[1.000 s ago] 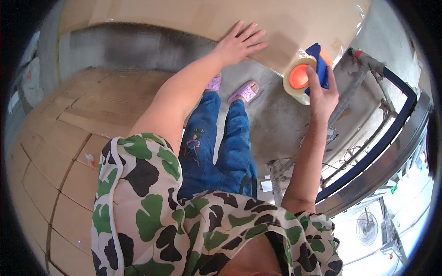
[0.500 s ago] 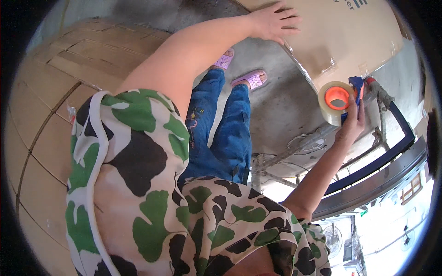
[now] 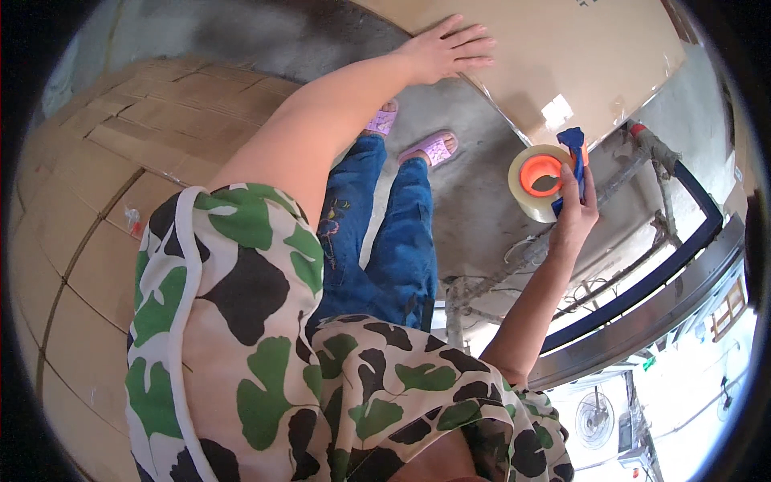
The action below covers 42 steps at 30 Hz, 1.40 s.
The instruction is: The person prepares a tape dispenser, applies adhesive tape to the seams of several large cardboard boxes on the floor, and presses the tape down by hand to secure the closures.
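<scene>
My left hand lies with fingers spread on the near left edge of a large brown cardboard box. Strips of clear tape run along the box's edge, and one patch near its near corner catches the light. My right hand grips a tape dispenser with a blue body, just off that corner. A wide roll of clear tape with an orange hub sits on the dispenser, facing left. Part of its handle is hidden by my fingers.
Flattened cardboard stacks fill the left side. To the right stand a rough pole frame and a dark curved rail. A fan is at the lower right. My feet in pink slippers are on the concrete floor.
My right hand has moved left and slightly down in the picture with the tape dispenser. The left hand and the box appear shifted up and left as the view moved.
</scene>
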### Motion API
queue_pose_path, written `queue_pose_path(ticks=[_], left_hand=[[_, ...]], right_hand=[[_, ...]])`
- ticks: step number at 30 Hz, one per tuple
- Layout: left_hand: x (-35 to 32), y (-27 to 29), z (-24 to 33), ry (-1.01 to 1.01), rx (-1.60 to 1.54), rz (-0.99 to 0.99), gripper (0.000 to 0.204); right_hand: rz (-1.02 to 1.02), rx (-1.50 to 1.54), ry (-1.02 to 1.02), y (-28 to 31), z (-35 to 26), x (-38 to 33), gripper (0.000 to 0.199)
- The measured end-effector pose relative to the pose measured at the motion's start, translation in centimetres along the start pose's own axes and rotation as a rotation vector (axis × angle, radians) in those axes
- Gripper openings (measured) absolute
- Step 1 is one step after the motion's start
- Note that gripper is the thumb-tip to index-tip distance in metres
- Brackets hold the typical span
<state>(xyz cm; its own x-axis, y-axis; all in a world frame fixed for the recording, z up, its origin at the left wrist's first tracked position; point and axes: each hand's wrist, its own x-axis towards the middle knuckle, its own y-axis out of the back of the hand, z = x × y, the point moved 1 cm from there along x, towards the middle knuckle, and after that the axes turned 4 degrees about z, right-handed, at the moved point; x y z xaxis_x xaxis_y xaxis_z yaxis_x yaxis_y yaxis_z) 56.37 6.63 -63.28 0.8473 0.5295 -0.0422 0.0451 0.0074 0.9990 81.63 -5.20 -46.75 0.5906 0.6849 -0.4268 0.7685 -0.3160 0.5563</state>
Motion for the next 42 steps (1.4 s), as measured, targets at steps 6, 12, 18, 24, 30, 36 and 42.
queue_pose_path(ticks=[6, 12, 18, 24, 30, 36, 42], left_hand=[[1.9, 0.7, 2.0, 0.079, 0.002, -0.106, 0.06], [3.5, 0.0, 4.3, 0.043, -0.015, -0.006, 0.056], [3.3, 0.3, 4.2, 0.04, -0.001, -0.083, 0.053], [2.8, -1.1, 4.1, 0.054, 0.044, 0.09, 0.041], [3.2, -0.9, 4.1, 0.04, -0.067, 0.221, 0.032], [3.7, -1.8, 4.1, 0.031, -0.018, 0.298, 0.038], [3.2, 0.2, 3.9, 0.07, -0.035, 0.184, 0.039]], right_hand=[[0.149, -0.07, 0.158, 1.8, -3.2, 1.7, 0.056], [0.082, -0.034, 0.085, -0.1, -4.5, 1.1, 0.058], [0.039, -0.079, 0.081, -1.6, -4.8, 1.1, 0.055], [0.058, -0.298, 0.248, -4.6, -3.6, 2.2, 0.059], [0.01, -0.782, 0.125, -10.2, 2.6, 0.7, 0.076], [0.083, -0.795, 0.186, -10.7, 6.8, -1.8, 0.071], [-0.059, -0.763, -0.035, -13.8, 10.1, -4.8, 0.072]])
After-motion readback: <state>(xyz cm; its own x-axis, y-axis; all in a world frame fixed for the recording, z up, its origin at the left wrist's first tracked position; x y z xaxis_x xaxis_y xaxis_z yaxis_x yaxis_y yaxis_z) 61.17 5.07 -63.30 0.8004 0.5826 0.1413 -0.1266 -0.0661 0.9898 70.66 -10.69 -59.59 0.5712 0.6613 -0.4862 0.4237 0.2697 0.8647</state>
